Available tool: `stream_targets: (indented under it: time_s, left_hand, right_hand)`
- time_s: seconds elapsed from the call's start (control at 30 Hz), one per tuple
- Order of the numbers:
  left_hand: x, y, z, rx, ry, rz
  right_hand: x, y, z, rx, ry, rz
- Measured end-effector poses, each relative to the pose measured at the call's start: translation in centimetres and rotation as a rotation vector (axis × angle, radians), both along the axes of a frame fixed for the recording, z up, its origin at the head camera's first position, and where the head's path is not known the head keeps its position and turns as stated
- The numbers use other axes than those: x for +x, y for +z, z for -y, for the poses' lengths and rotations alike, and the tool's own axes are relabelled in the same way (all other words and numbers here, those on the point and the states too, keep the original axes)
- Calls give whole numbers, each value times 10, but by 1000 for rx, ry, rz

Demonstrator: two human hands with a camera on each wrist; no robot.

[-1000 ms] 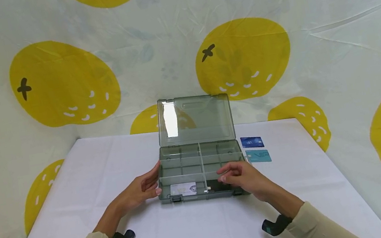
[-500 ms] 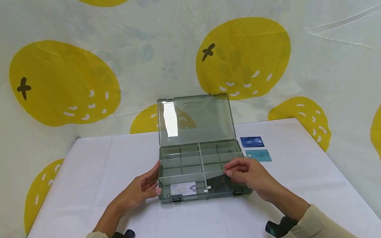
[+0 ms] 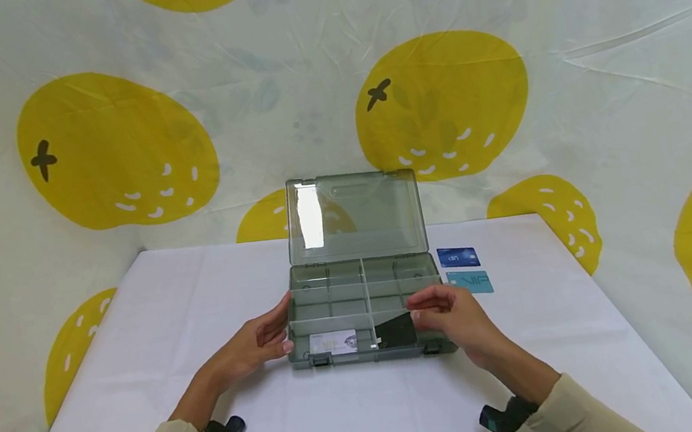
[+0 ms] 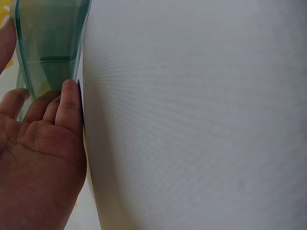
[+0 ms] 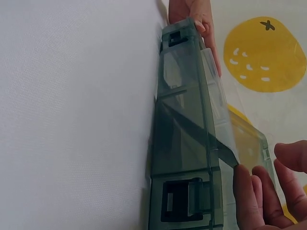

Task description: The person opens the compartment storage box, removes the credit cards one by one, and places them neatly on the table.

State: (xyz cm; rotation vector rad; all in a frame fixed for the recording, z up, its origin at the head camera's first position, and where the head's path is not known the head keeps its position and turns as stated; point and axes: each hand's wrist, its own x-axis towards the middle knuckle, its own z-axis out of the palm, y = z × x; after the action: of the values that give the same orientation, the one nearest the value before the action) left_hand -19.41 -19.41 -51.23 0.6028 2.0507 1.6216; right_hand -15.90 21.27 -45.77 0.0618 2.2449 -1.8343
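A translucent grey-green compartment box (image 3: pixel 330 301) stands with its lid (image 3: pixel 373 215) raised. My left hand (image 3: pixel 257 343) holds the box's left side, thumb near the front corner and fingers along the wall. At the front right compartment, my right hand (image 3: pixel 453 316) holds a black card (image 3: pixel 394 331) by its raised right edge. The card slants, its left end low inside the compartment. In the right wrist view the black card's upper corner (image 5: pixel 228 154) meets the fingertips; the exact grip is partly hidden. A white card (image 3: pixel 334 342) lies in the front left compartment.
To the right of the box, a blue card (image 3: pixel 457 257) and a teal card (image 3: pixel 470 282) lie on the white tablecloth (image 3: pixel 220 281). A patterned cloth (image 3: pixel 277 121) with yellow fruit hangs behind the table. Two latches, including the left latch (image 3: pixel 321 359), are on the box's front.
My right hand has shifted slightly right, and the black card's right side has come up into a slant. The left hand and box have stayed put.
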Motion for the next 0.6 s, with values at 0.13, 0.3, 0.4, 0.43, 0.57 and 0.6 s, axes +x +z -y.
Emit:
stream_targets:
  time_s: [0.13,0.3,0.4,0.43,0.57,0.6]
  left_hand:
    - [0,0,0,-3,0,0]
    - [0,0,0,-2,0,1]
    - [-1,0,0,-2,0,2]
    - [-1,0,0,-2,0,1]
    - [-1,-1,0,-2,-5,-11]
    - [-1,-2,0,-1,-6,-13]
  right_hand:
    - [1,-1,3,0,-10,-3]
    - [3,0,8,20,-29,0]
    - [4,1,11,48,-31,-9]
    - [5,1,12,60,-24,-15]
    - [7,2,15,109,24,-41]
    - [7,2,16,122,34,-46]
